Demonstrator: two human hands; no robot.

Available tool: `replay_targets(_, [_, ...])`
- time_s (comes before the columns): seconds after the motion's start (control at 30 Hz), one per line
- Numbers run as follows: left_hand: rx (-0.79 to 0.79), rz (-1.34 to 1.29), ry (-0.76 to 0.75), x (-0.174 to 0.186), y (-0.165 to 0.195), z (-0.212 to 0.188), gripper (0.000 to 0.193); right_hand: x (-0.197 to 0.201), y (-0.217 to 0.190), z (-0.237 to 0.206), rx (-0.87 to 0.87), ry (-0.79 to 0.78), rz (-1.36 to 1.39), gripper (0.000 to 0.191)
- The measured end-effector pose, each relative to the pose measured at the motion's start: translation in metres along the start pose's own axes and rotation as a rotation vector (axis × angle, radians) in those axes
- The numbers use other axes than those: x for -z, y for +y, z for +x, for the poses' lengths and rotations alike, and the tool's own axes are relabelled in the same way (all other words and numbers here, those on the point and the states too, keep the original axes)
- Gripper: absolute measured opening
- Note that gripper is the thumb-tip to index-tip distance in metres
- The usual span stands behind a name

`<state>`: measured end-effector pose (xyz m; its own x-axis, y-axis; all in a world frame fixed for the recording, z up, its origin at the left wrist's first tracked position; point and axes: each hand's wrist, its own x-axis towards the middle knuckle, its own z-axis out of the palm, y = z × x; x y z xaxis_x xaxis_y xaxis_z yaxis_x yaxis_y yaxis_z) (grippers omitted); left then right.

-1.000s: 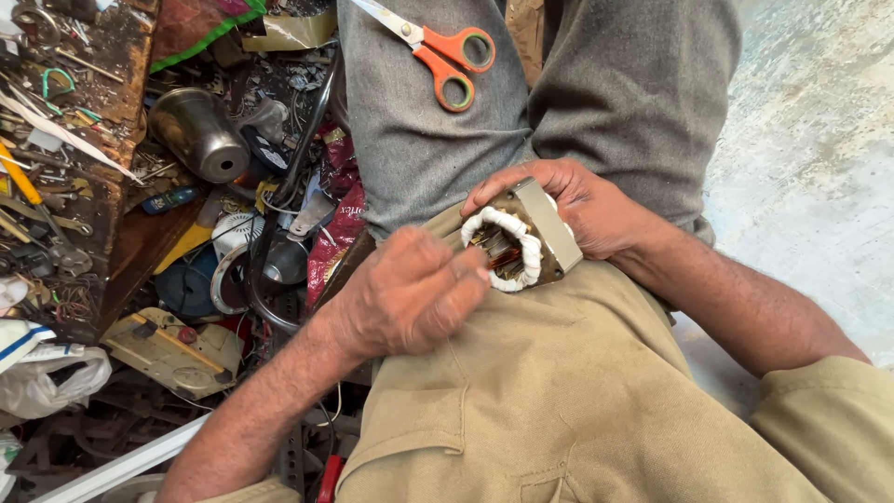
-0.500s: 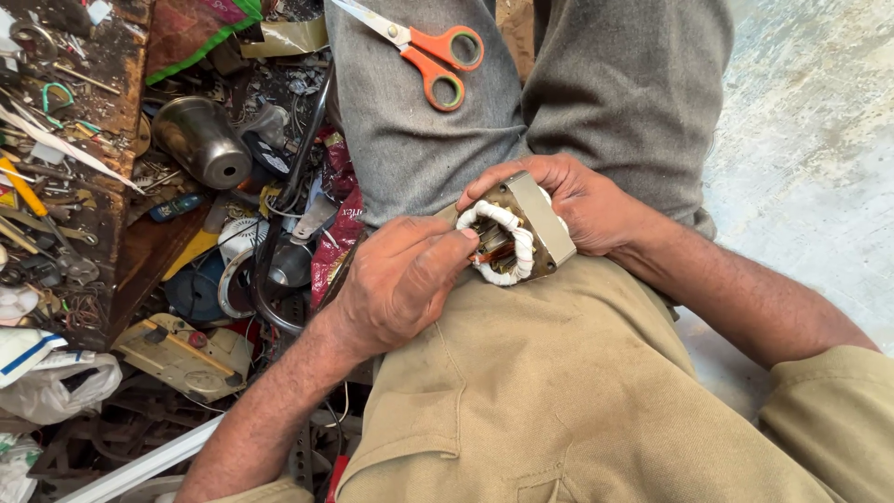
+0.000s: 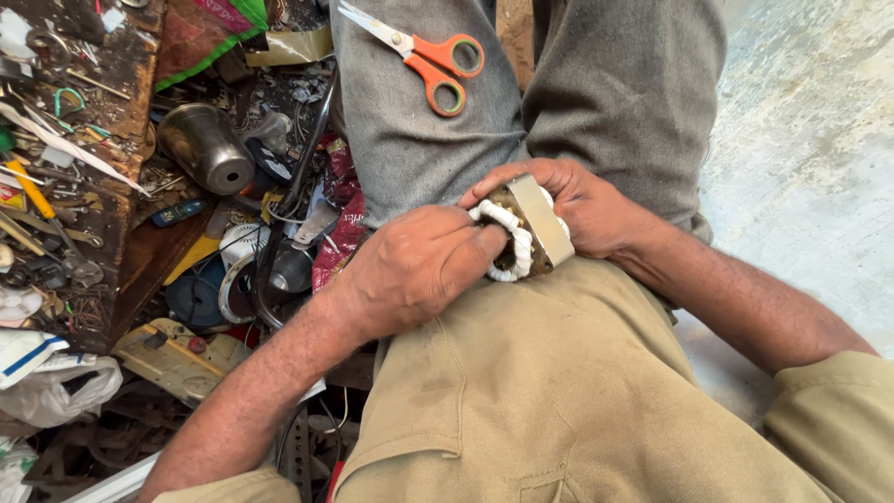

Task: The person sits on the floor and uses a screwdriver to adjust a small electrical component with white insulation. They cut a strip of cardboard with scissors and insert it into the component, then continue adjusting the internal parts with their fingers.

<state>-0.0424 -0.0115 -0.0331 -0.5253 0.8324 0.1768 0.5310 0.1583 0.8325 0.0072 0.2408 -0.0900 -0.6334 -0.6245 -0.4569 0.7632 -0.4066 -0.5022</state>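
**Workshop floor, seated repair: small motor stator held in the lap**

Setting: a pale concrete floor [image 3: 801, 140] on the right; on the left, a dark, crowded heap of parts, wire and scrap beside a worn wooden bench edge [image 3: 112, 112].

Item 1. Motor stator [image 3: 523, 233]: a metal core with a white-wrapped winding ring on its near face. It sits on the person's lap, at the line where the tan shirt [image 3: 521, 391] meets the grey trousers [image 3: 419, 130], likely braced there so it does not turn while it is worked on.

Item 2. Right hand [image 3: 587, 210]: fingers curled closed round the far side and top of the stator, gripping it and tilting its winding face toward the other hand.

Item 3. Left hand [image 3: 419, 265]: fingers bunched nearly shut, the tips pressed on the white winding. Whether they pinch a wire or tool cannot be told.

Item 4. Orange-handled scissors [image 3: 428, 56]: lying closed on the trouser leg, well apart from both hands, seemingly parked within reach.

Item 5. Steel cup [image 3: 205, 149]: tipped on its side in the clutter.

Item 6. White plastic bag [image 3: 56, 387]: crumpled at the lower left.
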Motion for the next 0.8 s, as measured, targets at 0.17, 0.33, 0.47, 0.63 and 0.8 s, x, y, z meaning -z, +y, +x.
replay_targets(0.17, [-0.081, 0.008, 0.155, -0.001, 0.005, -0.011, 0.028, 0.001, -0.001, -0.004, 0.100, -0.115, 0.098, 0.048])
replay_targets(0.33, [-0.027, -0.021, 0.220, -0.012, 0.007, -0.017, 0.026, 0.006, 0.003, -0.005, 0.029, -0.062, 0.046, 0.039])
replay_targets(0.47, [0.131, -0.107, 0.233, -0.012, 0.010, -0.016, 0.024, 0.008, 0.003, -0.005, 0.031, -0.067, 0.109, 0.039])
replay_targets(0.63, [0.092, 0.130, 0.077, -0.001, 0.010, -0.010, 0.026, 0.008, 0.007, -0.005, 0.054, -0.059, 0.089, 0.038])
replay_targets(0.8, [0.068, 0.217, -0.021, 0.003, 0.011, -0.004, 0.019, 0.006, 0.014, -0.007, 0.027, -0.010, 0.101, 0.035])
